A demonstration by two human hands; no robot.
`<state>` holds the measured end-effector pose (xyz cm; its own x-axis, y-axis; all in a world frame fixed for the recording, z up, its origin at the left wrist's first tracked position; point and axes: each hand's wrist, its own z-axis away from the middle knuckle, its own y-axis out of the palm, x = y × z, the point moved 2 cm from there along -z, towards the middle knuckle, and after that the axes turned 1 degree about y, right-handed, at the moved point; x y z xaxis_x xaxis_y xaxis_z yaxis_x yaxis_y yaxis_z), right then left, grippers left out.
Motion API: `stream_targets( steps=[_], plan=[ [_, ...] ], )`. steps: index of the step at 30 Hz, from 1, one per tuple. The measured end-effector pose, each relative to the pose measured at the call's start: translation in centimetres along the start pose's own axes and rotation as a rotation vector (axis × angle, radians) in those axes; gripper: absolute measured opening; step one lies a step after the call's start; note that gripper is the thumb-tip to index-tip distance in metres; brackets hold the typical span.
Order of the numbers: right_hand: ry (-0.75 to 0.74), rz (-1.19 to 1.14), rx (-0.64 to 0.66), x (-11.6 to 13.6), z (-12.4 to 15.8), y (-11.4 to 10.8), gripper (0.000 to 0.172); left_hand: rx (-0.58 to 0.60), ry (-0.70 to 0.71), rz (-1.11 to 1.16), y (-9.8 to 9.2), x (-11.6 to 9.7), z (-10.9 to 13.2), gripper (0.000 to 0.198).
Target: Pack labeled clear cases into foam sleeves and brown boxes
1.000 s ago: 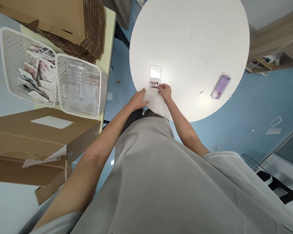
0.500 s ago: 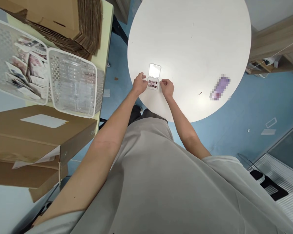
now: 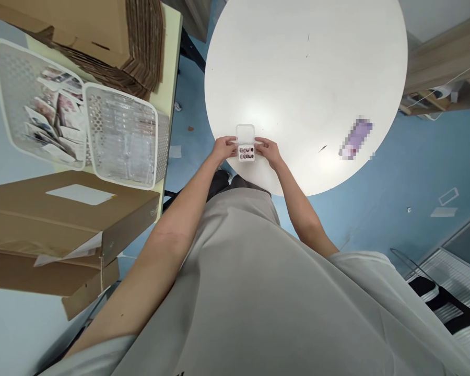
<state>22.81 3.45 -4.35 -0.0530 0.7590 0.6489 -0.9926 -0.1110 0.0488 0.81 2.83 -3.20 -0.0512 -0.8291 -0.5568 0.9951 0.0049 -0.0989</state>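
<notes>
A small clear plastic case (image 3: 246, 160) lies near the close edge of the round white table, its hinged lid (image 3: 245, 133) raised on the far side. Inside sit two rows of small dark and pinkish oval pieces that look like false nails (image 3: 246, 153). My left hand (image 3: 224, 149) grips the case on its left side, near the hinge. On the opposite side, the fingers of my right hand (image 3: 269, 151) hold it too. Some fingertips are hidden behind the case's edges.
A blurred purple object (image 3: 356, 138) lies on the round table (image 3: 305, 78) to the right. On a side table at left stand a white basket of flat packets (image 3: 2, 94), a basket of clear cases (image 3: 154, 151), stacked flat cardboard (image 3: 144, 47) and a large carton (image 3: 78, 214).
The case has moved toward me, with both hands drawn along with it. Its raised lid no longer shows the bright reflection. My fingers now grip both sides.
</notes>
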Motion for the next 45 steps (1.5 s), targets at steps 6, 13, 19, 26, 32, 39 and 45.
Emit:
stream_targets(
  steps=[6, 13, 19, 26, 32, 39, 45],
  plan=[
    [0.001, -0.029, 0.050, -0.5, 2.0, -0.7, 0.047, 0.032, 0.004, 0.092, -0.2, 0.9, 2.4, 0.041],
    [-0.060, -0.081, 0.017, -0.8, 2.5, -0.6, 0.049, 0.020, 0.074, 0.189, 0.4, 1.2, 3.1, 0.033],
    [-0.076, -0.078, 0.031, 1.1, 4.0, -0.3, 0.044, 0.059, 0.153, 0.220, 0.2, 0.7, 4.1, 0.024],
    [-0.132, 0.106, -0.003, 2.5, 6.2, 0.0, 0.060, 0.058, 0.183, 0.166, 0.4, -0.4, 5.5, 0.059],
    [-0.164, 0.073, -0.033, 2.4, 6.8, -0.5, 0.076, 0.119, -0.010, 0.107, 1.5, 0.5, 6.8, 0.060],
    [-0.169, 0.067, -0.031, 2.4, 7.2, -0.9, 0.079, 0.158, 0.038, 0.053, 2.3, 1.2, 7.6, 0.053],
    [0.031, 0.014, 0.049, 1.8, 7.8, -1.1, 0.060, 0.137, 0.070, 0.007, 2.4, 0.9, 7.6, 0.048]
  ],
)
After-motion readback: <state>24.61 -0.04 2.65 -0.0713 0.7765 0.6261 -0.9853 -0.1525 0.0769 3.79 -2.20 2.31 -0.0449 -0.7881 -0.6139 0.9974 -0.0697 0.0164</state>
